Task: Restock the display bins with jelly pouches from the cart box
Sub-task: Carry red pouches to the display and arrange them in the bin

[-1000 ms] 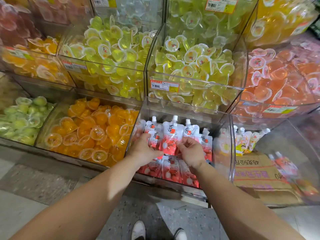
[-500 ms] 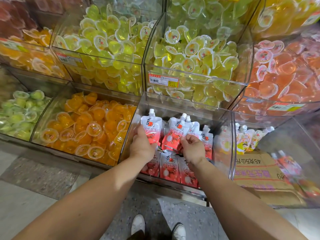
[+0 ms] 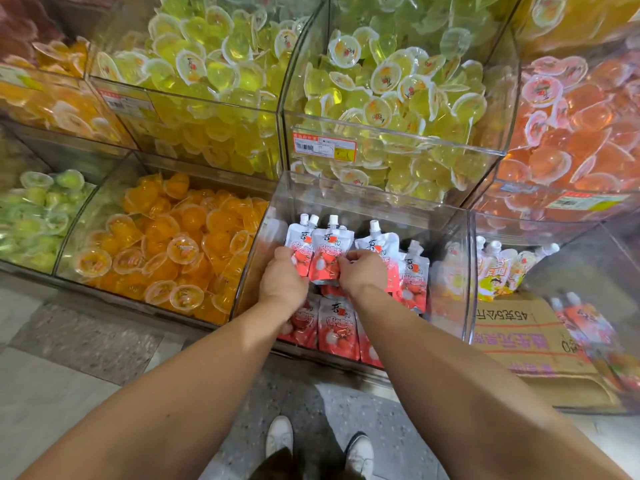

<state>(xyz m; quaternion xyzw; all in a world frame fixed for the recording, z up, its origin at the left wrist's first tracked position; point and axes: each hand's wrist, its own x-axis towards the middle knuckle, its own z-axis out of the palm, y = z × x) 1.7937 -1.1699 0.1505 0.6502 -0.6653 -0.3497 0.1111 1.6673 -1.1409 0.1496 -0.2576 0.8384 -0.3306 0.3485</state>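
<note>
- A speckled grey stone floor [image 3: 86,344] runs along the foot of a shop display, with paler slabs [image 3: 41,410] set beside darker ones.
- Clear acrylic walls [image 3: 381,202] stand in two tiers, the upper row set back above the lower.
- Orange-edged price labels [image 3: 323,147] are stuck to the upper fronts.
- Flattened brown cardboard [image 3: 530,341] printed with purple characters lies low at the right.
- Even, bright light glints off the acrylic.
</note>
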